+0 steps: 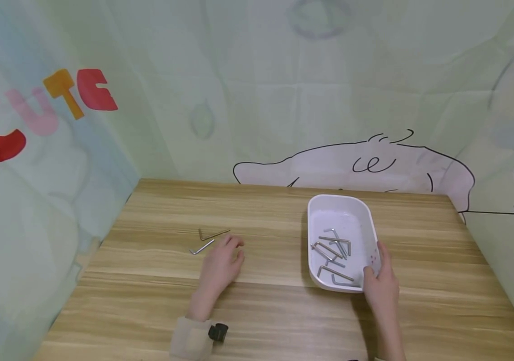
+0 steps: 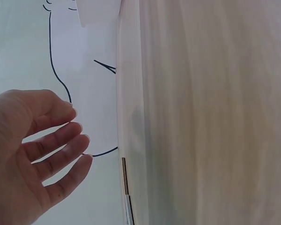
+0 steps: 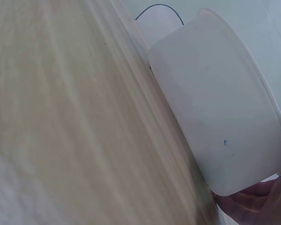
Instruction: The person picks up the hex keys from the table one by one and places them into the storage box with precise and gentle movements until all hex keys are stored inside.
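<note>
My right hand [image 1: 382,288] grips the near right corner of a white plastic tray [image 1: 338,214], thumb over the rim and fingers along the outer side. Several L-shaped hex keys [image 1: 335,240] lie jumbled inside, mostly toward its near end. From the right wrist, the tray's outer wall [image 3: 215,103] fills much of the view and hides the contents. My left hand [image 1: 221,263] hovers or rests over the table with loosely bent fingers and holds nothing. Just beyond its fingers lie a brownish hex key [image 1: 213,234] and a silver hex key [image 1: 202,247].
The wooden table [image 1: 266,311] ends at a printed cloth backdrop [image 1: 261,110] behind and at both sides. A dark band or device [image 1: 218,332] sits at the left sleeve's cuff.
</note>
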Motion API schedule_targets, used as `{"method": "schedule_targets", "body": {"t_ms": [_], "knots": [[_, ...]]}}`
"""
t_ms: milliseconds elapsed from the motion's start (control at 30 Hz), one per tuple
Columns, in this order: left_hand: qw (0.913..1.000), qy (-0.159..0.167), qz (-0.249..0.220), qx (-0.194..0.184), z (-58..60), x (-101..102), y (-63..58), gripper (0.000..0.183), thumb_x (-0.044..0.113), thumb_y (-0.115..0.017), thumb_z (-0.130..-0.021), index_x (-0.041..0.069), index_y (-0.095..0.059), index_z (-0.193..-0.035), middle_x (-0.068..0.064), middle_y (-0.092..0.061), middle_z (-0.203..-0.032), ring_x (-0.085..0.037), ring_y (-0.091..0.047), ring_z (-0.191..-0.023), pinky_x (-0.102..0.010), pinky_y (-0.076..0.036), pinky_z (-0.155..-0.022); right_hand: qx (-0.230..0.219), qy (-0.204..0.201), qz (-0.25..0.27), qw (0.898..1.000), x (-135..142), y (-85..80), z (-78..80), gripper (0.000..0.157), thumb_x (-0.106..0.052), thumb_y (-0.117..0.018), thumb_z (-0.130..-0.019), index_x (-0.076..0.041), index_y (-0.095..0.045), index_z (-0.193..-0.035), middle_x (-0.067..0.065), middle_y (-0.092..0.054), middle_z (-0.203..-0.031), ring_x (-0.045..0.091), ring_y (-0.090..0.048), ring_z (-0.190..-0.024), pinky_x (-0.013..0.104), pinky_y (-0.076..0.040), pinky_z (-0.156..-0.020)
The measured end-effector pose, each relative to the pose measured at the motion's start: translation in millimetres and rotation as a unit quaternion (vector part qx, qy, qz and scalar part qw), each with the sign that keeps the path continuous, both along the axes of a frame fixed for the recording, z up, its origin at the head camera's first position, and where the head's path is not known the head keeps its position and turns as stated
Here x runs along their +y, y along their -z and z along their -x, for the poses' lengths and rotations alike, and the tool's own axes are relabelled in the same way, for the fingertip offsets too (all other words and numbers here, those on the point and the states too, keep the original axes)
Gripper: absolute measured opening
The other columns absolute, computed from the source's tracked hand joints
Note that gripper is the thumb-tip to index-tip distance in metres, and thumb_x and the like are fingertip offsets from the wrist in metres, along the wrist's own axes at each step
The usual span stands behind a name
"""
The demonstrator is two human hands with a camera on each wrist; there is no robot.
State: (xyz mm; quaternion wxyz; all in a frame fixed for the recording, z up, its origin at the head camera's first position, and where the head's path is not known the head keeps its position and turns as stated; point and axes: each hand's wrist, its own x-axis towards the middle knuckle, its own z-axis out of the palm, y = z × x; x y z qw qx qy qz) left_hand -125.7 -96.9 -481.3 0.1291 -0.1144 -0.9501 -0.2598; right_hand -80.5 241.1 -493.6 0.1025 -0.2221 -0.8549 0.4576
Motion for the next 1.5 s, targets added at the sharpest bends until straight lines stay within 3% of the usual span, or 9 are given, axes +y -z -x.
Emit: {"method": "schedule_targets", "body": {"t_ms": [267,467,933,1267,1500], "knots": [[0.9998,-0.012,0.015,0.011,2.6,-13,-1.4,0.017,0.011,-0.066,-0.085,0.006,-0.066,-0.102,-0.01,-0.066,-0.105,-0.029,-0.063,-0.098,-0.042,-0.053,-0.079,-0.007,0.001,-0.001,1.0,0,-0.8,0.7,0.067,-0.008,-0.044,-0.089,-0.022,-0.025,-0.152,0.03,-0.038,-0.146,0.05,-0.039,-0.131,0.063,-0.031,-0.104],[0.9992,-0.021,0.03,0.013,5.1,-24,0.4,0.018,0.009,-0.067,-0.084,0.004,-0.066,-0.102,-0.011,-0.065,-0.099,-0.028,-0.063,-0.092,-0.04,-0.055,-0.073,-0.008,0.003,0.003,1.0,0,-0.6,0.2,0.068,-0.008,-0.043,-0.089,-0.022,-0.025,-0.152,0.03,-0.038,-0.147,0.05,-0.037,-0.133,0.063,-0.03,-0.105],[0.9978,-0.042,0.041,-0.03,10.7,-43,4.3,0.026,0.008,-0.066,-0.083,0.002,-0.065,-0.109,-0.015,-0.064,-0.108,-0.031,-0.063,-0.091,-0.043,-0.054,-0.073,-0.008,0.003,0.002,1.0,0,-0.9,-0.6,0.068,-0.008,-0.043,-0.089,-0.022,-0.025,-0.152,0.03,-0.038,-0.146,0.05,-0.038,-0.131,0.064,-0.031,-0.105],[0.9954,-0.06,0.059,-0.046,16.0,-53,3.8,0.03,0.007,-0.069,-0.08,0.001,-0.064,-0.109,-0.016,-0.064,-0.106,-0.033,-0.062,-0.094,-0.046,-0.053,-0.078,-0.001,-0.001,0.001,1.0,-1,-1.1,-1.3,0.068,-0.006,-0.044,-0.089,-0.021,-0.025,-0.152,0.03,-0.038,-0.146,0.05,-0.038,-0.132,0.063,-0.03,-0.106],[0.9935,-0.058,0.085,-0.047,20.7,-57,2.9,0.029,0.005,-0.066,-0.079,0.0,-0.064,-0.108,-0.015,-0.063,-0.098,-0.03,-0.061,-0.086,-0.043,-0.052,-0.071,-0.002,-0.001,-0.001,1.0,-1,-2.2,-1.2,0.068,-0.007,-0.044,-0.088,-0.021,-0.025,-0.152,0.031,-0.038,-0.146,0.05,-0.039,-0.131,0.063,-0.031,-0.104]]}}
